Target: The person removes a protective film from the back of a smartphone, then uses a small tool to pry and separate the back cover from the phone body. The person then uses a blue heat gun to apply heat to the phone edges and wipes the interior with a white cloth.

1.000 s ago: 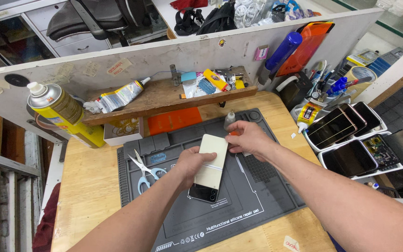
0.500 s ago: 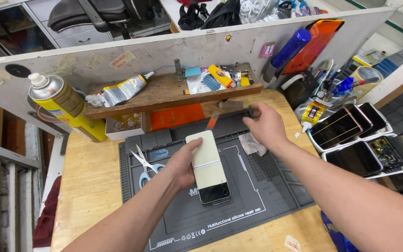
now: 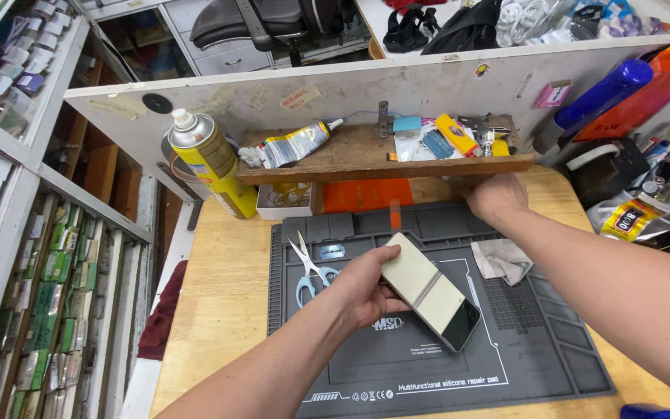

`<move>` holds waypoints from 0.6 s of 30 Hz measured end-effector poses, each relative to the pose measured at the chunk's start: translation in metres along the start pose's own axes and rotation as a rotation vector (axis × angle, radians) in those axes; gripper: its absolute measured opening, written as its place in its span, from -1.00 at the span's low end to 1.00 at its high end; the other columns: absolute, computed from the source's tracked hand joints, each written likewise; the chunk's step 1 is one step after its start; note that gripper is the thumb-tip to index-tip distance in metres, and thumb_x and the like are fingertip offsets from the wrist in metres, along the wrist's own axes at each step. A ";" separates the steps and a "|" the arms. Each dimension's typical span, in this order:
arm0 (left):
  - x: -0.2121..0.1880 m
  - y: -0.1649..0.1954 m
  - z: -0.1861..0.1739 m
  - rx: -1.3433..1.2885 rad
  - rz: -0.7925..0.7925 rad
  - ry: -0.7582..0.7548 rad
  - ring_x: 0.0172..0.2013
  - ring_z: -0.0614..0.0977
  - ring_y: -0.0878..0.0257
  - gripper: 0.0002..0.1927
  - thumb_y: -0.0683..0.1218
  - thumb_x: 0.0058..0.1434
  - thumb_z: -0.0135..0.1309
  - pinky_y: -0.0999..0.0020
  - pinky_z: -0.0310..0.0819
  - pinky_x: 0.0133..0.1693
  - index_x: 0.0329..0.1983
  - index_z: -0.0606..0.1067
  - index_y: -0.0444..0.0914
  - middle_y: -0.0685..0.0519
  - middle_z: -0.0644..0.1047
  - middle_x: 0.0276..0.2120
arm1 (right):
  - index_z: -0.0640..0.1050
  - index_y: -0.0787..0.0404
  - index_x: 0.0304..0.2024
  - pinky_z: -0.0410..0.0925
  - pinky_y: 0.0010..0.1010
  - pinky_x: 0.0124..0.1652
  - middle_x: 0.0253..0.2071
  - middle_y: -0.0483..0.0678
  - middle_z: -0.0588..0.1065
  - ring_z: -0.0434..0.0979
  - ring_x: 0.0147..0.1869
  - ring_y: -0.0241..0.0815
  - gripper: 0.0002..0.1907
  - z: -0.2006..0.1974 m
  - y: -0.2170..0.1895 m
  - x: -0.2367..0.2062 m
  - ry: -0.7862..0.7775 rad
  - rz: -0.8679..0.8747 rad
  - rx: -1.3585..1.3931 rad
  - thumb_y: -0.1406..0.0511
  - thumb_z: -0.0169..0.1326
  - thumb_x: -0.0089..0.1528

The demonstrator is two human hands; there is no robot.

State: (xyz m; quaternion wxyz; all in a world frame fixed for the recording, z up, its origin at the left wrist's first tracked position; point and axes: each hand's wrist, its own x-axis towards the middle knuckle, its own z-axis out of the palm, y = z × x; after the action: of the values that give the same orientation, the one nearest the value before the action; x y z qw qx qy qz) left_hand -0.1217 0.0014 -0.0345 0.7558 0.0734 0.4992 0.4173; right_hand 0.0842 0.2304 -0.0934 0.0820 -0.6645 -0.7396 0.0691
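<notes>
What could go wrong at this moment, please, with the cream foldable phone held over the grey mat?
The left hand grips the cream foldable phone by one end only, tilted over the grey silicone mat; it might slip. The right hand reaches under the wooden shelf, so attention may be split. Open blue-handled scissors lie near the left hand.

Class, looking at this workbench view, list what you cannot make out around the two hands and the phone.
- Right hand, head view: fingertips hidden under the wooden shelf; any grasp unseen.
- Cream phone in left hand: underside hidden.
- Small items on the shelf: too small to identify.
</notes>
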 end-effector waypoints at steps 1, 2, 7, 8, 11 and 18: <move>0.003 0.000 0.000 -0.001 0.010 -0.017 0.08 0.64 -0.01 -0.51 0.06 0.43 -0.18 -0.08 0.58 0.11 0.26 0.33 -0.35 -0.16 0.53 0.09 | 0.51 0.26 0.18 0.39 -0.10 0.10 0.10 0.24 0.52 0.50 0.19 0.17 -0.35 -0.006 -0.001 -0.014 0.022 -0.036 0.003 0.01 0.26 0.19; 0.007 0.001 0.000 0.001 0.020 -0.037 0.07 0.64 -0.02 -0.51 0.07 0.44 -0.19 -0.06 0.58 0.11 0.26 0.33 -0.35 -0.16 0.54 0.09 | 0.53 0.25 0.16 0.38 -0.08 0.09 0.09 0.23 0.52 0.49 0.18 0.19 -0.40 -0.012 0.000 -0.029 0.106 -0.099 0.043 0.06 0.27 0.18; 0.030 0.001 0.003 0.074 0.007 -0.065 0.07 0.65 0.00 -0.55 0.10 0.44 -0.21 -0.04 0.59 0.09 0.25 0.35 -0.24 -0.14 0.56 0.09 | 0.58 0.21 0.03 0.41 -0.06 0.07 -0.03 0.14 0.58 0.56 0.09 0.18 -0.56 -0.042 0.013 -0.102 0.343 -0.220 0.229 0.20 0.33 0.14; 0.033 0.000 0.005 0.103 0.010 -0.060 0.08 0.64 0.01 -0.57 0.09 0.43 -0.20 -0.03 0.59 0.09 0.25 0.35 -0.19 -0.12 0.56 0.09 | 0.55 0.23 0.05 0.42 -0.10 0.00 -0.09 0.11 0.59 0.59 0.01 0.13 -0.51 -0.047 0.016 -0.112 0.287 -0.116 0.325 0.21 0.34 0.11; 0.043 -0.001 0.009 0.143 0.027 -0.045 0.09 0.64 0.08 -0.59 0.08 0.42 -0.13 0.05 0.59 0.11 0.24 0.39 -0.18 -0.08 0.58 0.09 | 0.51 0.29 0.07 0.47 -0.26 -0.18 -0.22 0.03 0.59 0.63 -0.18 -0.06 -0.48 -0.061 0.032 -0.142 0.120 0.151 0.751 0.26 0.33 0.09; 0.051 -0.008 0.001 0.120 0.006 -0.163 0.09 0.65 0.08 -0.60 0.04 0.39 -0.11 0.07 0.56 0.17 0.19 0.41 -0.25 -0.10 0.58 0.07 | 0.55 0.34 0.02 0.46 -0.47 -0.33 -0.26 -0.07 0.53 0.52 -0.33 -0.31 -0.64 -0.083 0.046 -0.159 -0.159 0.275 1.400 0.34 0.23 0.20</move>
State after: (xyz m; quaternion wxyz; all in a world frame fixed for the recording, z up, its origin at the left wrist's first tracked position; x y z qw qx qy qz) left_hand -0.1086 0.0328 -0.0733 0.7869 0.1538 0.4597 0.3817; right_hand 0.1626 0.0770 -0.0266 0.4254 -0.5359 -0.4350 0.5853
